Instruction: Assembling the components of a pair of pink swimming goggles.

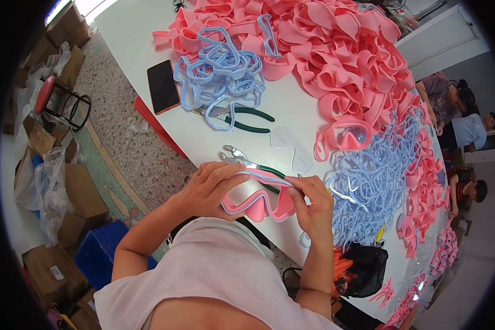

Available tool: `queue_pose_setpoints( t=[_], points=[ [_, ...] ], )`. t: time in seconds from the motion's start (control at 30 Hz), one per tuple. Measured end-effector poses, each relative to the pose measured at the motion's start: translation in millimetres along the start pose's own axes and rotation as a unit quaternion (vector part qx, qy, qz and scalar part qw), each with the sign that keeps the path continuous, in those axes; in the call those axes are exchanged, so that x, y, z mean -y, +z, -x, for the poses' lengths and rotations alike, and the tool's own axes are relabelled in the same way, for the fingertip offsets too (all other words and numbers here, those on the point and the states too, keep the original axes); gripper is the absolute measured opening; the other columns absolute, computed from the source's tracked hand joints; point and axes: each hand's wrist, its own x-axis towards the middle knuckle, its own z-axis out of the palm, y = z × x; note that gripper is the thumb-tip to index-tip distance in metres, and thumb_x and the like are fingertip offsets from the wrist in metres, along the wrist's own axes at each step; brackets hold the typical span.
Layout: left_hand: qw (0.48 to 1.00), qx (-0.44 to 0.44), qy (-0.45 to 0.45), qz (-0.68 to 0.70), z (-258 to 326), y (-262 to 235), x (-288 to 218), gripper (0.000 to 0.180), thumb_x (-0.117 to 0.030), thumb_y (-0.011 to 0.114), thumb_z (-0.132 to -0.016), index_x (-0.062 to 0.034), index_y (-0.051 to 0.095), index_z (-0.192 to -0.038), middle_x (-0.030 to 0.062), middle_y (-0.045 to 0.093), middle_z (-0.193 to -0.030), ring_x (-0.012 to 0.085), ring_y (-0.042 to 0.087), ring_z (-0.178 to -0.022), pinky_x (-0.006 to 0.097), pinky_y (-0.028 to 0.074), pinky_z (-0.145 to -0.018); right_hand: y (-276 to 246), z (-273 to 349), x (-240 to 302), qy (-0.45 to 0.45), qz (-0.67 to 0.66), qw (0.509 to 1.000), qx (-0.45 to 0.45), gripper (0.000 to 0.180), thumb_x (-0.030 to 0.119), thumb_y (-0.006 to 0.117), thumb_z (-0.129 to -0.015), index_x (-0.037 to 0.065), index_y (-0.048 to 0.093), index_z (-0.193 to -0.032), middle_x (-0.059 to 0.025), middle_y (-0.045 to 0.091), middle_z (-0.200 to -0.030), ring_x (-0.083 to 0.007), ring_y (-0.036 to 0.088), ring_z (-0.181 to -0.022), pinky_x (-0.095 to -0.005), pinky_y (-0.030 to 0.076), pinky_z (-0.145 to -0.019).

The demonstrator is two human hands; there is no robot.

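Observation:
Between my two hands, just over the table's near edge, is a pink diving mask skirt [256,212] with a light blue frame strip [265,177] along its upper rim. My left hand [210,188] grips its left end, fingers bent over the top. At the right end, my right hand [313,204] pinches the rim between thumb and fingers. Just beyond lie pliers [237,156] with green handles, partly hidden by the mask. Farther off are a second pair of green-handled pliers [249,113] and a clear lens [294,149]. A pink skirt with a clear lens [352,137] rests to the right.
Pink skirts [335,60] heap across the table's far side. Blue frames pile up at far left [220,66] and right [368,181]. A phone [163,87] lies by the left edge. Cardboard boxes [82,192], a blue bin [98,247] and a stool [45,94] stand left; co-workers [451,99] sit right.

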Motion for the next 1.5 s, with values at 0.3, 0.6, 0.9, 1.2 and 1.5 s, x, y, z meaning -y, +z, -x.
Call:
queue_pose_setpoints(
  t=[0.3,0.6,0.9,1.2,1.5],
  points=[
    [0.992,0.013,-0.031,0.12,6.3,7.3,14.0,0.088,-0.028,0.088,-0.055,-0.0053,0.047,-0.13,0.0138,0.051,-0.129,0.0289,0.051,-0.117,0.039,0.039,-0.098,13.1,-2.6,0.0,0.058,-0.059,0.996,0.027,0.019,0.005,0.07,-0.08,0.004,0.07,-0.099,-0.0088,0.064,-0.083,-0.0218,0.061,-0.072,-0.0313,0.048,-0.059],
    [0.991,0.013,-0.075,0.113,13.7,19.1,23.6,0.091,-0.025,0.086,-0.054,-0.0042,0.045,-0.132,0.0134,0.053,-0.127,0.0292,0.051,-0.116,0.039,0.038,-0.098,19.4,-31.8,-36.9,0.134,0.003,0.991,0.013,0.021,0.02,0.072,-0.081,0.006,0.071,-0.097,-0.0107,0.066,-0.087,-0.0297,0.063,-0.079,-0.0385,0.05,-0.072],
    [0.989,-0.036,-0.093,0.114,10.0,13.4,29.3,0.091,-0.027,0.088,-0.055,-0.0045,0.045,-0.132,0.0145,0.053,-0.128,0.0302,0.051,-0.115,0.041,0.037,-0.099,33.9,-83.8,-104.4,0.13,0.355,0.913,0.156,0.03,0.017,0.075,-0.074,-0.002,0.068,-0.096,-0.019,0.065,-0.098,-0.0347,0.062,-0.095,-0.0426,0.051,-0.083],
    [0.986,-0.046,-0.104,0.123,18.3,4.9,35.2,0.091,-0.027,0.087,-0.055,-0.004,0.044,-0.132,0.0158,0.052,-0.128,0.0317,0.05,-0.117,0.041,0.037,-0.1,4.1,-89.3,-87.7,0.163,0.223,0.957,0.092,0.018,0.012,0.069,-0.075,0.0,0.066,-0.089,-0.016,0.066,-0.089,-0.03,0.064,-0.083,-0.0405,0.051,-0.073],
    [0.944,-0.184,-0.216,0.168,59.4,32.6,57.9,0.079,-0.038,0.077,-0.069,0.0005,0.044,-0.129,0.019,0.052,-0.124,0.0335,0.05,-0.114,0.043,0.04,-0.098,30.8,-48.9,-62.0,-0.009,0.255,0.966,0.053,0.034,0.02,0.075,-0.076,0.002,0.062,-0.103,-0.0127,0.063,-0.1,-0.0311,0.059,-0.096,-0.041,0.049,-0.08]
  ],
)
